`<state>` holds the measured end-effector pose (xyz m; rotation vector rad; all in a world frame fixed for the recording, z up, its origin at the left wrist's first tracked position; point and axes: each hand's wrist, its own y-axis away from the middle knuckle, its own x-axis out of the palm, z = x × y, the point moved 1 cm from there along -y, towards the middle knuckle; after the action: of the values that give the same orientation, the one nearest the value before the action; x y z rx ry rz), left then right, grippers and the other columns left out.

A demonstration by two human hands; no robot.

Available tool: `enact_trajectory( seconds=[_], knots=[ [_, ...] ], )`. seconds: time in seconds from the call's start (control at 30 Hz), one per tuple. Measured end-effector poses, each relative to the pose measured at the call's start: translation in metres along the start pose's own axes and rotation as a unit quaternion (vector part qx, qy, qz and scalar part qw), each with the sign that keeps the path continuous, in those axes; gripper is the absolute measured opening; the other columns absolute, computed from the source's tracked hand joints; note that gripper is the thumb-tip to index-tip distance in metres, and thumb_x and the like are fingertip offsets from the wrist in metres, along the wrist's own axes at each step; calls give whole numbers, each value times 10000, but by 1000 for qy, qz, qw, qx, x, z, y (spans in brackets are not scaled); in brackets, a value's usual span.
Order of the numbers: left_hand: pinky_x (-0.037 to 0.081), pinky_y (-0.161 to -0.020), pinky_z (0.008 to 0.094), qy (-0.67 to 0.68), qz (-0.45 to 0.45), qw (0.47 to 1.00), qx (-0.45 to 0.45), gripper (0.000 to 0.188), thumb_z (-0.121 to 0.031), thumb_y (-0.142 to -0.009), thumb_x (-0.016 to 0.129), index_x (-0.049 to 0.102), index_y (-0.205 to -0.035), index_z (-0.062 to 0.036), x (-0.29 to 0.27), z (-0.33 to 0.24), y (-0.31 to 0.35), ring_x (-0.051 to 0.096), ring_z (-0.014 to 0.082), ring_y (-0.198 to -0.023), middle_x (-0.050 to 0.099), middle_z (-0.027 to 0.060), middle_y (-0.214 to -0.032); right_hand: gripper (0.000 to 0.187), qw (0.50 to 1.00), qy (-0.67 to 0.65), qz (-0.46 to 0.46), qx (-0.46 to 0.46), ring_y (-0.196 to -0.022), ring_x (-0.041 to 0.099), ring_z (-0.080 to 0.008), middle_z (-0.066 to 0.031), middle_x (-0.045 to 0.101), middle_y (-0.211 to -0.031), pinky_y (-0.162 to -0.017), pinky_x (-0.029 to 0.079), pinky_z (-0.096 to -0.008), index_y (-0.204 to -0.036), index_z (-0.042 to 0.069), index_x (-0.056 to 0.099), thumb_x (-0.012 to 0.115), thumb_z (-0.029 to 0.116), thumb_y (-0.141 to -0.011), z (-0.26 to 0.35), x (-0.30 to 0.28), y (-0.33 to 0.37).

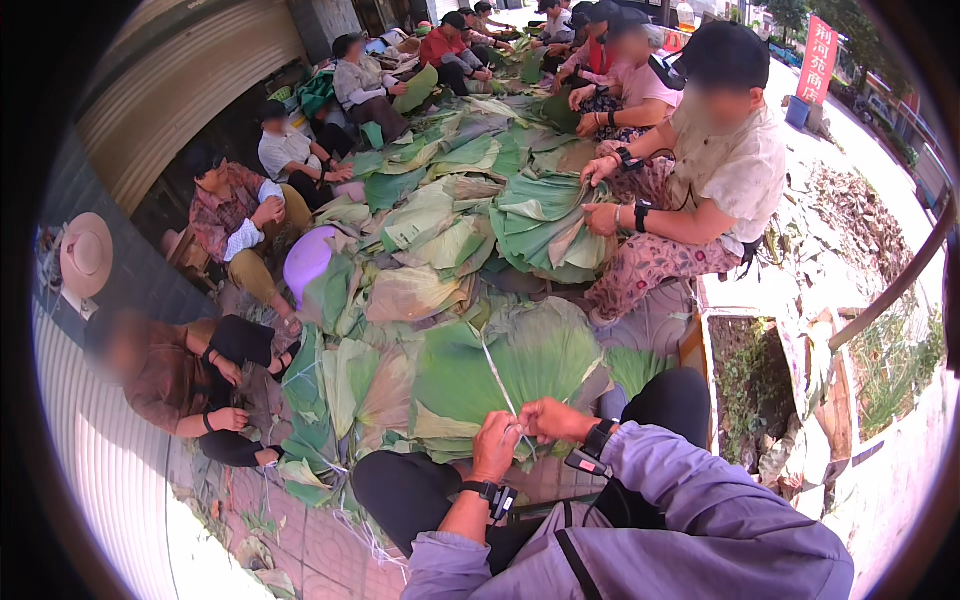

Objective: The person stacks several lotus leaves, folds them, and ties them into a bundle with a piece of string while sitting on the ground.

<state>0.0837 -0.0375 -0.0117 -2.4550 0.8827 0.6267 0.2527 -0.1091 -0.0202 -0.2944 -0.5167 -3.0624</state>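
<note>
A bundle of large green lotus leaves (545, 355) lies in front of my knees, its edges browned in places. Across its top runs a thin pale string (494, 366), pulled straight toward me. My left hand (494, 446) and my right hand (556, 420) meet at the near edge of the bundle, both closed on the near end of this string. The fingertips almost touch, so the exact grip is partly hidden. Both wrists wear dark straps with small devices.
Heaped leaves (430, 225) stretch away between two rows of seated people. On the right, a co-worker (715, 150) handles another leaf stack. A purple basin (309, 262) stands at the left. Pale string scraps (365, 535) lie on the paving. A planter box (750, 390) borders my right side.
</note>
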Motion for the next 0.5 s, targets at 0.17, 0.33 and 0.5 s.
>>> enact_trajectory(
  seconds=[0.17, 0.33, 0.5],
  knots=[
    [504, -740, 384, 13, 13, 1000, 2, 105, -51, -808, 675, 621, -894, -24, -2, 0, 0, 624, 315, -825, 613, 132, -871, 50, 999, 38, -13, 11, -548, 563, -98, 7, 584, -670, -491, 459, -267, -823, 56, 631, 596, 20, -825, -4, -1, -2],
    [498, -720, 375, 33, 26, 999, -4, 97, -63, -826, 682, 628, -895, -21, -3, 1, 1, 624, 305, -798, 616, 126, -853, 12, 997, 77, -25, 18, -551, 571, -104, 2, 594, -670, -495, 467, -275, -824, 48, 632, 622, 42, -826, -7, 1, -5],
    [496, -718, 361, 52, 47, 997, -16, 94, -52, -840, 674, 639, -917, -11, -5, -1, -2, 627, 295, -800, 619, 131, -857, 39, 981, 187, -49, 13, -538, 595, -109, -28, 608, -643, -481, 459, -305, -796, 41, 626, 643, 70, -814, 1, -1, -5]
  ],
)
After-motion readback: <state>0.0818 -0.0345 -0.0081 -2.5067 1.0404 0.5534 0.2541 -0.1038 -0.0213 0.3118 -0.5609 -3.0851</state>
